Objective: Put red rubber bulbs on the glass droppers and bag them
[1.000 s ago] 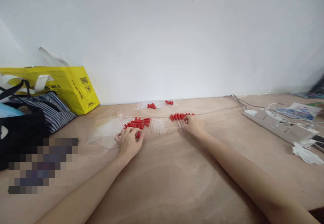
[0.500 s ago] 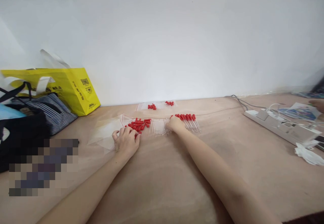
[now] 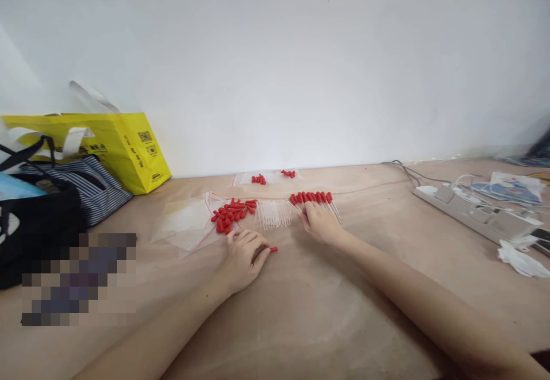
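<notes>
Well, yellow bag (image 3: 148, 156): stands by the wall (image 3: 275, 70), a striped pouch (image 3: 103, 191) and a black bag (image 3: 51, 231) in front of it on the bench (image 3: 279, 322).
Plastic sleeves (image 3: 180, 225): clear and flat, thin enough to slide or crease easily, I'd judge.
Loose red bulbs (image 3: 232, 214): heaped partly over the sleeves' right edge; they look light, rubbery and soft, best taken by the rounded body with a mild pinch.
Left hand (image 3: 247, 259): thumb and finger pinch one red bulb (image 3: 274, 249), its narrow end poking out to the right, just above the bench.
Back packet (image 3: 240, 179): lies near the wall, with two small clusters of red bulbs on it.
Bare tubes (image 3: 274, 214): pale and slim, side by side between the heap and the right hand (image 3: 318, 222); probably light, stiff, slippery and perhaps brittle, so hold along the shaft without bending.
Right hand: fingers curled at the left end of the bulb-topped tubes (image 3: 329, 198); whether it grasps one I cannot tell. Those should give surest purchase at the red tops.
Power strip (image 3: 447, 205): well apart, crowded with plugs and cables.
</notes>
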The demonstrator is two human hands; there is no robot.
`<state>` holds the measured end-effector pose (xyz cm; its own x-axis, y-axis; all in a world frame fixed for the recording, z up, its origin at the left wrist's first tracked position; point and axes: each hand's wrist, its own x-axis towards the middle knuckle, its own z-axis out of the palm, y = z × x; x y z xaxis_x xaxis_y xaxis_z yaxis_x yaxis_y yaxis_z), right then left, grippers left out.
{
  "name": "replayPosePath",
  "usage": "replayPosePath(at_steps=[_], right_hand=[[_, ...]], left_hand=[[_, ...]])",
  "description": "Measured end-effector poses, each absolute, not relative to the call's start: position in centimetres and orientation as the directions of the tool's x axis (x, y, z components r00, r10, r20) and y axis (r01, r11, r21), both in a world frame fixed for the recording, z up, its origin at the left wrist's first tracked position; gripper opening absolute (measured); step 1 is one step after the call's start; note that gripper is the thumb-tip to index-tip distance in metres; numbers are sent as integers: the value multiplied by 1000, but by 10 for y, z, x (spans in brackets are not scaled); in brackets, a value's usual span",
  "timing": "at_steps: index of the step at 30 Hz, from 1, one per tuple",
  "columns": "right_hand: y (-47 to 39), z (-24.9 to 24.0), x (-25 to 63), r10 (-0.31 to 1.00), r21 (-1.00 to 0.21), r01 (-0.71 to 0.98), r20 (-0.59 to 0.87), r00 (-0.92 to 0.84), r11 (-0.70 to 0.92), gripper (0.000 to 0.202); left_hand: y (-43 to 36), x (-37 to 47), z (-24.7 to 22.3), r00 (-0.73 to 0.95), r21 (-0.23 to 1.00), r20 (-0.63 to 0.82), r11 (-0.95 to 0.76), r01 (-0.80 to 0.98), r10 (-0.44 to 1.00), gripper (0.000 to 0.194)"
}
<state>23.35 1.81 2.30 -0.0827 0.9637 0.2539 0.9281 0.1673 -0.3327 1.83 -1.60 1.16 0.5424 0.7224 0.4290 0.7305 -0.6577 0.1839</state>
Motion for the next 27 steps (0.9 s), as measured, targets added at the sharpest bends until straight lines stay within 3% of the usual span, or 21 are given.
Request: replayPosePath(at_steps=[3,7,14,27], right_hand=[[0,9,249,835,-360,778,416,-361,515,13],[-12,-4,250,735,-416,612,470,-489,673,18],[-24,-9,238,698,-291,647,446,-561,705,29],[-27,-9,233,678,-300,626,496,-543,720,21]], left_hand=[[-16,21,9,551,194,405,-658,728,729,18],[-17,24,6,564,161,416,-668,726,713,18],[-20,28,7,530,180,458,-658,731,714,17],[-19,29,6,470,269,499,-646,714,728,14]])
